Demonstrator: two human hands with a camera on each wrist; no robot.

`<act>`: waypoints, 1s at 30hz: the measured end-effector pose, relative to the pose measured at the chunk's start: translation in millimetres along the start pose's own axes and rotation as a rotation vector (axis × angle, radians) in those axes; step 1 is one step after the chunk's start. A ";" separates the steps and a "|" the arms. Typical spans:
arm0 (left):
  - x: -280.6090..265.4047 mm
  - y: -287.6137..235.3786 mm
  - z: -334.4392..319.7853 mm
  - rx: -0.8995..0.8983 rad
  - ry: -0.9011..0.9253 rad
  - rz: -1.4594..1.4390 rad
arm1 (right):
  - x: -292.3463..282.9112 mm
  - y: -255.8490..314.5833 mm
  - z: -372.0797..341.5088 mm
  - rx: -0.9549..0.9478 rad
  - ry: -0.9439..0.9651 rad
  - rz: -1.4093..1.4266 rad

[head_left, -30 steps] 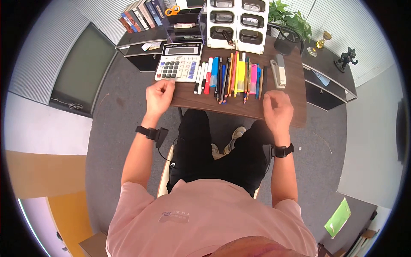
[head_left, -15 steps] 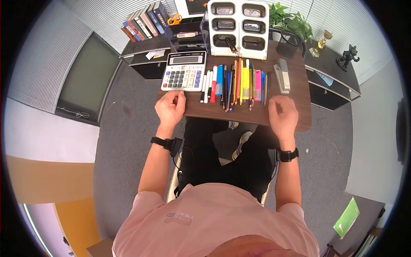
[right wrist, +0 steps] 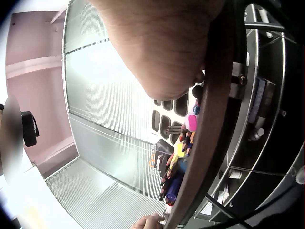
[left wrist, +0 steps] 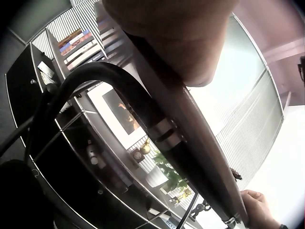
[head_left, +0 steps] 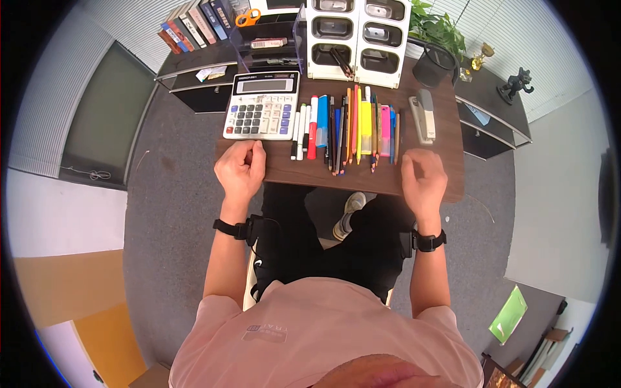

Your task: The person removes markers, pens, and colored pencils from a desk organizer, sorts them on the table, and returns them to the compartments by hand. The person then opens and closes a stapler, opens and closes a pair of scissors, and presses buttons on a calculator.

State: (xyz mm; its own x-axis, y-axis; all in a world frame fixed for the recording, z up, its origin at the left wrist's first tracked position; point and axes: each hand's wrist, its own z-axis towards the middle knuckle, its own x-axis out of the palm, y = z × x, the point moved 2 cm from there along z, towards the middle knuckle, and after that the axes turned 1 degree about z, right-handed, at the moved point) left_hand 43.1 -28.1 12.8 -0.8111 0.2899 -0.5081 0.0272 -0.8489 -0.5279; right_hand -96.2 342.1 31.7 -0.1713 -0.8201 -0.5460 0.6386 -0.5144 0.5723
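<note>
My left hand (head_left: 239, 169) rests at the table's front edge just below a white calculator (head_left: 262, 107), fingers loosely curled and holding nothing. At the right end of the same edge lies my right hand (head_left: 424, 184), also loosely curled, with nothing in it. It is nearest to a grey stapler (head_left: 424, 116). Between the hands is a row of pens and pencils, including a red marker (head_left: 312, 132), a blue highlighter (head_left: 322, 123), a yellow highlighter (head_left: 366, 126) and a pink highlighter (head_left: 385, 129). Each wrist view shows mostly the heel of its hand over the table edge.
A white rack (head_left: 356, 58) with several compartments stands behind the pens; dark pencils (head_left: 341, 63) lean in its lower left one. A black mesh cup (head_left: 433, 64) is to its right. On its left, a dark organizer (head_left: 268, 32) holds orange scissors (head_left: 248, 17).
The head view has shifted, so the whole scene sits differently in the frame. Both hands keep their places on the table edge. One of the two shoes seen earlier under the table is now hidden.
</note>
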 end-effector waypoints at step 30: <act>-2.9 2.1 0.8 0.094 -0.028 -0.069 | 30.1 28.6 168.1 -0.339 0.458 -0.047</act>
State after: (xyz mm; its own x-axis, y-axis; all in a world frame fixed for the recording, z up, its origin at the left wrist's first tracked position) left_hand 45.0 -31.0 13.7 -0.8254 0.3373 -0.4527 -0.0829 -0.8656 -0.4937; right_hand -209.2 260.6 134.5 0.0888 -0.5670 -0.8189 0.8560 -0.3770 0.3538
